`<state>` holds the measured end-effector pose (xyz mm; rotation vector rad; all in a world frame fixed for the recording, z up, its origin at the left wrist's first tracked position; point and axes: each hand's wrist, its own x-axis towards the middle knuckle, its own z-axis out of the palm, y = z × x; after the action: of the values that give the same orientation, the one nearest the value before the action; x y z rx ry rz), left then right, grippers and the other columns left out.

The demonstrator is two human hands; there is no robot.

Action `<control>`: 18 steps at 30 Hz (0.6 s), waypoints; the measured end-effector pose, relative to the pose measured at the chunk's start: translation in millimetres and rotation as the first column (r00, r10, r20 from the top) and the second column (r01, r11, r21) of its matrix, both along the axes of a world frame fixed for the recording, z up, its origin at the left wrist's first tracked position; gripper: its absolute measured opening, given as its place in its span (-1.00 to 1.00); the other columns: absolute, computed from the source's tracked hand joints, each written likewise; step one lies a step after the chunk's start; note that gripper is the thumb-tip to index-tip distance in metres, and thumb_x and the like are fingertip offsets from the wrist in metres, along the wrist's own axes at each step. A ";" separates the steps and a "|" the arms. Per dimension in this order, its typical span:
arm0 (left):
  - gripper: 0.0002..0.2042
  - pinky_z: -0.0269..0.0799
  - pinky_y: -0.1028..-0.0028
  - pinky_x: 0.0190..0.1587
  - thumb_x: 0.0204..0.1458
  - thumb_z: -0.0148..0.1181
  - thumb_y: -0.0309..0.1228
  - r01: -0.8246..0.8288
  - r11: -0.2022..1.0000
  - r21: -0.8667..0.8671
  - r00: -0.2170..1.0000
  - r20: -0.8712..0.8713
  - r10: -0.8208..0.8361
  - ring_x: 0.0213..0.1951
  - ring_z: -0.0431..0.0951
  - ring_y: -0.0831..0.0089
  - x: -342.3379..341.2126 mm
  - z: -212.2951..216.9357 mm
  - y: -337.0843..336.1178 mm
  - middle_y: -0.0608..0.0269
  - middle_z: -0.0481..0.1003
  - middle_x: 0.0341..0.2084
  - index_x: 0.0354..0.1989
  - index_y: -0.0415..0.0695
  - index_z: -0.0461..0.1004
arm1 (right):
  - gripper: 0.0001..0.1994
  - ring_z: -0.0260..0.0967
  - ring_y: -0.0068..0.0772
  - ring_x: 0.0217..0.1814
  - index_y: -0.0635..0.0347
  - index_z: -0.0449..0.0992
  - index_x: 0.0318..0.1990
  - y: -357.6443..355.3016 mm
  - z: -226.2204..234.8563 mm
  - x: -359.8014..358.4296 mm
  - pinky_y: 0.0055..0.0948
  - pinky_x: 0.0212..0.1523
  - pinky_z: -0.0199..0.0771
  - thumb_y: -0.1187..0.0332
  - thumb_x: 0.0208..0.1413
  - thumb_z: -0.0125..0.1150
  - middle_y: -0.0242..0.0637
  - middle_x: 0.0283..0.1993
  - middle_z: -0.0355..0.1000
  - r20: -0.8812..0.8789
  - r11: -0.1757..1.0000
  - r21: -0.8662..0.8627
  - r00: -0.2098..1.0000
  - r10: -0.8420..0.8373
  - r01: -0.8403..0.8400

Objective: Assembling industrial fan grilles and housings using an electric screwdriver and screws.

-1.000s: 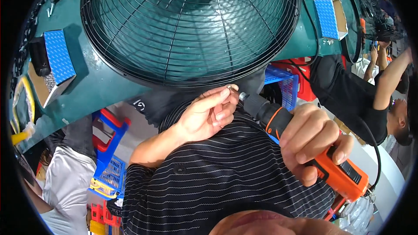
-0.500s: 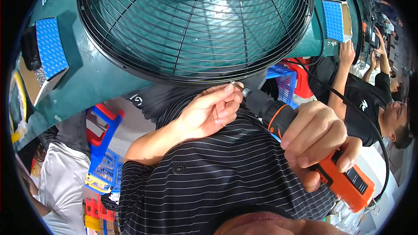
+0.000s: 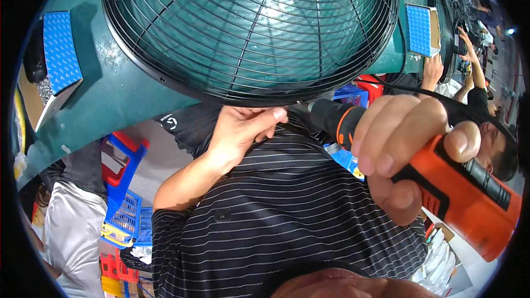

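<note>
A black round wire fan guard (image 3: 237, 55) lies over the green table, its rim overhanging the near edge. My right hand (image 3: 408, 154) is wrapped round an orange and black power screwdriver (image 3: 464, 198). The driver's tip meets the guard's near rim; any screw there is too small to make out. To the left of the tip, my left hand (image 3: 243, 135) is closed just under the rim, thumb pointing right. What its curled fingers hold, if anything, is hidden.
On the green table (image 3: 99, 99), an open blue-patterned box (image 3: 63, 52) holding small metal parts stands left. Another blue-patterned box (image 3: 419, 30) is at right, with a co-worker's hand (image 3: 433, 72) against it. A black cable (image 3: 475, 105) passes behind my right hand. Blue baskets (image 3: 127, 209) sit below left.
My left hand has come away from the driver's tip, moving left under the rim. The driver and my right hand have shifted right and closer, with the tip now at the rim.
</note>
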<state>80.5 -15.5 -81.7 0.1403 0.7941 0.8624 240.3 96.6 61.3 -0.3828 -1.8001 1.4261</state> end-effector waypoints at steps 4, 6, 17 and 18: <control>-0.73 0.44 0.60 -0.33 -0.04 0.35 -0.69 -0.177 0.982 0.063 0.968 -0.166 0.185 -0.38 0.50 0.63 -9.0 -0.1 0.1 0.26 0.59 -0.35 -0.12 -0.30 0.56 | -0.42 0.41 -0.50 -0.54 0.19 0.17 0.25 -14.4 -6.0 -3.6 -0.55 -0.54 0.50 0.40 0.08 0.26 -0.29 -0.35 0.40 -0.032 0.996 0.057 0.997 -0.064 0.066; -0.72 0.46 0.60 -0.29 -0.03 0.35 -0.69 -0.191 0.976 0.100 0.966 -0.158 0.205 -0.36 0.52 0.62 -7.0 -5.0 -1.0 0.25 0.59 -0.34 -0.10 -0.30 0.56 | -0.44 0.42 -0.50 -0.54 0.21 0.19 0.22 -17.6 -8.6 -4.8 -0.57 -0.54 0.51 0.40 0.08 0.24 -0.29 -0.36 0.40 -0.059 0.990 0.080 0.992 -0.111 0.116; -0.66 0.55 0.52 -0.14 -0.05 0.35 -0.70 -0.242 0.954 0.176 0.956 -0.127 0.266 -0.24 0.60 0.50 -0.8 -5.7 -5.4 0.17 0.60 -0.28 -0.05 -0.30 0.54 | -0.44 0.44 -0.50 -0.52 0.16 0.23 0.18 -11.0 -9.2 -2.6 -0.57 -0.54 0.54 0.46 0.01 0.30 -0.32 -0.40 0.44 -0.064 0.995 0.087 0.997 -0.039 0.044; -0.66 0.56 0.51 -0.13 -0.04 0.35 -0.70 -0.221 0.958 0.183 0.958 -0.143 0.248 -0.24 0.61 0.49 -0.9 -7.2 -7.0 0.16 0.60 -0.27 -0.04 -0.30 0.54 | -0.44 0.45 -0.50 -0.52 0.15 0.24 0.17 -10.7 -9.2 -0.5 -0.56 -0.54 0.54 0.47 -0.01 0.31 -0.32 -0.40 0.45 -0.052 0.997 0.083 0.999 -0.007 0.012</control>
<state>79.7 -22.5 -88.9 0.2705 0.9060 1.1545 239.8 85.9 52.1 -0.3088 -1.8072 1.3380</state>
